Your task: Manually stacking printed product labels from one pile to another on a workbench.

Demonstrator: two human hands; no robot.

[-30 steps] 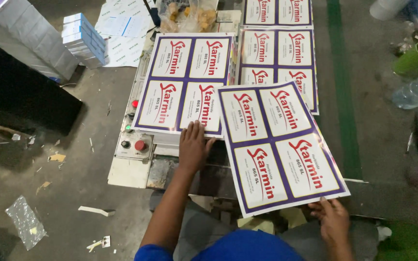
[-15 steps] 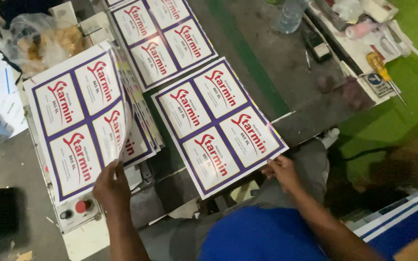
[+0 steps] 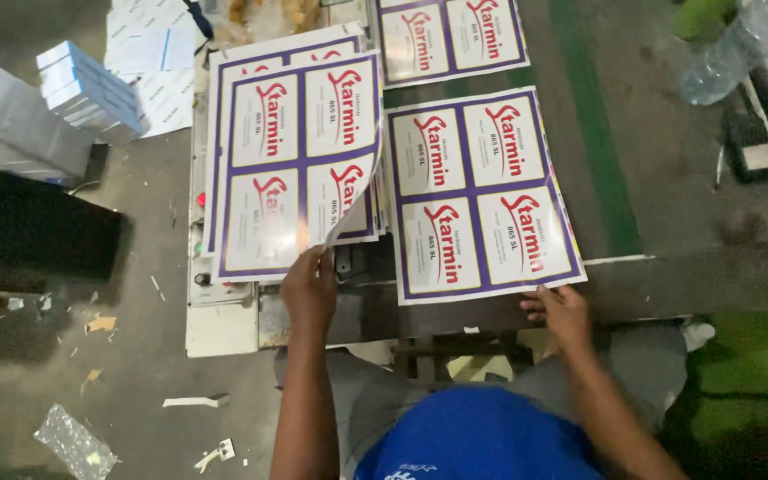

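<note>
Grey concrete floor (image 3: 91,356), dusty and rough, littered with paper scraps and a crumpled clear plastic wrapper (image 3: 75,442). Dark worn table (image 3: 668,160) above it, crossed by a green painted stripe (image 3: 588,133) running top to bottom. Flat across the table, glossy printed sheets, each rectangular with four white labels framed in purple and marked in red. Largest near the middle, the single sheet (image 3: 477,191), lying flat with its lower edge just over the table's front lip. Left of it, a stack of sheets (image 3: 291,160) resting on a cream metal machine (image 3: 224,311) with red buttons along its side. Top sheet shiny, thin and limp, its lower right corner curled upward and bent over. Above, a further sheet (image 3: 451,40) cut off by the top edge. Far left, a pile of small blue-and-white boxes (image 3: 91,89) beside a grey slab. Upper right, a clear plastic bottle (image 3: 726,58) on its side.

Left hand (image 3: 310,289) pinching the curled corner of the top sheet, fingers closed on it. Right hand (image 3: 562,311) at the single sheet's lower right edge, fingertips pressed on the paper, fingers loosely spread rather than clamped. Narrow dark gap between stack and single sheet; bare tabletop open to the right of the stripe.
</note>
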